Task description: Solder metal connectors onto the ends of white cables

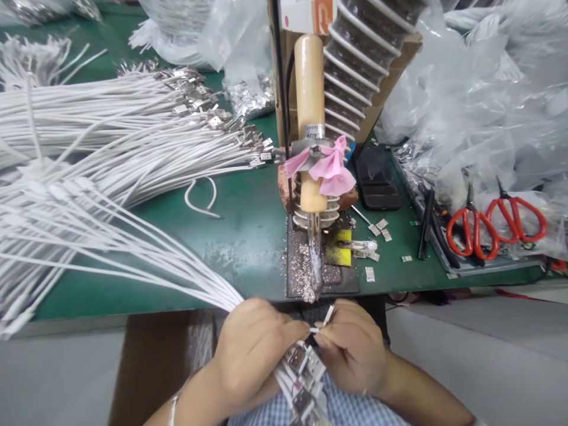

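Note:
My left hand [252, 349] is closed around a bundle of white cables [190, 269], which trail up and left across the table. Metal USB plugs [310, 370] on their ends hang out below that hand, above a checked blue cloth. Between its thumb and forefinger one thin white cable end [313, 330] pokes out. My right hand [352, 346] pinches a small flat USB connector [329, 315], seen nearly edge-on, right beside that cable end. Just above both hands is the tip of a wooden-handled soldering iron [310, 89], clamped pointing down with a pink cloth tied on.
More white cables [89, 118] with metal plugs cover the left of the green table [248, 236]. Solder crumbs [306, 275] lie under the iron. Loose connectors [370, 274], a black case [377, 177] and red-handled scissors [473, 231] are to the right. A ribbed hose [373, 53] rises behind.

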### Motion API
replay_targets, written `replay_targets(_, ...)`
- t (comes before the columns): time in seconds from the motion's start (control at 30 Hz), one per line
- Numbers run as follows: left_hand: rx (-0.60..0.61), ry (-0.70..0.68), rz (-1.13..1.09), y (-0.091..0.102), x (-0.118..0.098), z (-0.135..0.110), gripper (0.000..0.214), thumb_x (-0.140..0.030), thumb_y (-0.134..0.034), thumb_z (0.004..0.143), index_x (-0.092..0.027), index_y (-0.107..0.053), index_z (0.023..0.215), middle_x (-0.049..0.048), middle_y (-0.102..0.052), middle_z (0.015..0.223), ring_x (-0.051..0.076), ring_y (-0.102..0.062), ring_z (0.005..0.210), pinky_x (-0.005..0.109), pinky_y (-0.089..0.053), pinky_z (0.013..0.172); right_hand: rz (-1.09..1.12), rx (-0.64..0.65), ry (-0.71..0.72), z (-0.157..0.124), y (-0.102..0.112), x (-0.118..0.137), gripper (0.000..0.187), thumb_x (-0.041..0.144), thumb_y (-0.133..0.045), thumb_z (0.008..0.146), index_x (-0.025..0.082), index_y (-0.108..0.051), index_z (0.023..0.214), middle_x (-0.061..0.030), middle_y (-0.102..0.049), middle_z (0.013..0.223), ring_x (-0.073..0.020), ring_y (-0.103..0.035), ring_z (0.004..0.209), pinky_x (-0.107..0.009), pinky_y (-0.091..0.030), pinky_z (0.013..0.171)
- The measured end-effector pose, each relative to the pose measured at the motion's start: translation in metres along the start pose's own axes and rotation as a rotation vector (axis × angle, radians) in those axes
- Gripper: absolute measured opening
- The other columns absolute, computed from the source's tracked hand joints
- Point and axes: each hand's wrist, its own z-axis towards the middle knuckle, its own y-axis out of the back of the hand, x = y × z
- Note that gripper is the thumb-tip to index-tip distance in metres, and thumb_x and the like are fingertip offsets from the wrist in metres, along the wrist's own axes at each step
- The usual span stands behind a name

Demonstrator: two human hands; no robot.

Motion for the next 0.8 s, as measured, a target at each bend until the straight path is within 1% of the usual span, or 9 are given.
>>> replay_targets(0.1, 0.009, 0.003, -0.014, 0.001, -0.001, 0.001, 0.025, -0.025, -0.045, 0.102, -0.015, -0.065, 0.093, 0.0034, -0.070, 0.069, 0.016, -0.061, 0.057, 0.033, -0.036, 0.058, 0.042, -0.068, -0.020, 0.002, -0.004, 0.002, 0.024, 0.016, -0.045, 0.096, 0.022, -0.056, 0.076, 0.0010, -0.053, 0.054, -0.0151, -0.044, 0.047, -0.030, -0.038, 0.050)
replay_targets(0.2, 0.030, 0.002, -0.061, 0.002, -0.001, -0.001, 0.026, -0.024, -0.043, 0.102, -0.015, -0.065, 0.091, 0.0030, -0.069, 0.068, 0.016, -0.060, 0.058, 0.032, -0.036, 0.059, 0.087, -0.139, -0.027, 0.001, -0.013, 0.002, 0.022, 0.018, -0.044, 0.097, 0.023, -0.057, 0.080, 0.0012, -0.053, 0.054, -0.0153, -0.044, 0.046, -0.030, -0.036, 0.049)
replay_targets(0.3, 0.042, 0.001, -0.098, 0.003, -0.001, -0.002, 0.022, -0.021, -0.045, 0.101, -0.014, -0.063, 0.090, 0.0031, -0.069, 0.069, 0.015, -0.058, 0.058, 0.032, -0.035, 0.060, 0.119, -0.200, -0.007, 0.001, -0.021, 0.001, 0.017, 0.018, -0.045, 0.097, 0.023, -0.058, 0.086, 0.0010, -0.053, 0.055, -0.0159, -0.045, 0.047, -0.030, -0.038, 0.049)
replay_targets(0.4, 0.062, 0.019, -0.094, 0.003, 0.000, -0.002, 0.019, -0.018, -0.047, 0.098, -0.016, -0.062, 0.087, 0.0027, -0.069, 0.068, 0.015, -0.055, 0.056, 0.032, -0.032, 0.058, 0.131, -0.244, -0.014, 0.002, -0.025, 0.001, 0.015, 0.019, -0.046, 0.097, 0.023, -0.058, 0.089, 0.0009, -0.053, 0.056, -0.0161, -0.045, 0.047, -0.030, -0.038, 0.048)
replay_targets(0.53, 0.081, 0.029, -0.077, 0.003, 0.000, -0.002, 0.016, -0.014, -0.048, 0.093, -0.016, -0.062, 0.085, 0.0020, -0.067, 0.065, 0.016, -0.054, 0.055, 0.032, -0.033, 0.058, 0.097, -0.263, -0.007, 0.002, -0.025, 0.001, 0.015, 0.019, -0.045, 0.096, 0.023, -0.059, 0.091, 0.0008, -0.055, 0.056, -0.0163, -0.048, 0.047, -0.030, -0.041, 0.048)
replay_targets(0.63, 0.086, 0.030, -0.059, 0.000, 0.002, -0.007, 0.014, -0.013, -0.048, 0.090, -0.017, -0.061, 0.085, 0.0019, -0.065, 0.063, 0.017, -0.057, 0.056, 0.033, -0.034, 0.059, 0.086, -0.258, -0.010, 0.002, -0.026, 0.001, 0.015, 0.017, -0.046, 0.094, 0.023, -0.060, 0.093, 0.0000, -0.058, 0.057, -0.0166, -0.051, 0.047, -0.030, -0.044, 0.049)
replay_targets(0.73, 0.085, 0.027, -0.040, -0.005, 0.004, -0.012, 0.013, -0.015, -0.050, 0.087, -0.018, -0.063, 0.090, 0.0012, -0.063, 0.062, 0.018, -0.059, 0.057, 0.033, -0.035, 0.059, 0.094, -0.267, -0.017, 0.002, -0.026, 0.002, 0.015, 0.016, -0.047, 0.093, 0.023, -0.060, 0.095, -0.0009, -0.061, 0.059, -0.0170, -0.053, 0.048, -0.031, -0.046, 0.049)
replay_targets(0.8, 0.071, 0.015, -0.020, -0.007, 0.004, -0.015, 0.015, -0.018, -0.050, 0.088, -0.017, -0.064, 0.094, 0.0013, -0.064, 0.062, 0.017, -0.059, 0.056, 0.034, -0.034, 0.057, 0.119, -0.275, -0.027, 0.002, -0.026, 0.003, 0.015, 0.016, -0.048, 0.093, 0.023, -0.060, 0.094, -0.0005, -0.061, 0.059, -0.0165, -0.052, 0.048, -0.030, -0.046, 0.050)
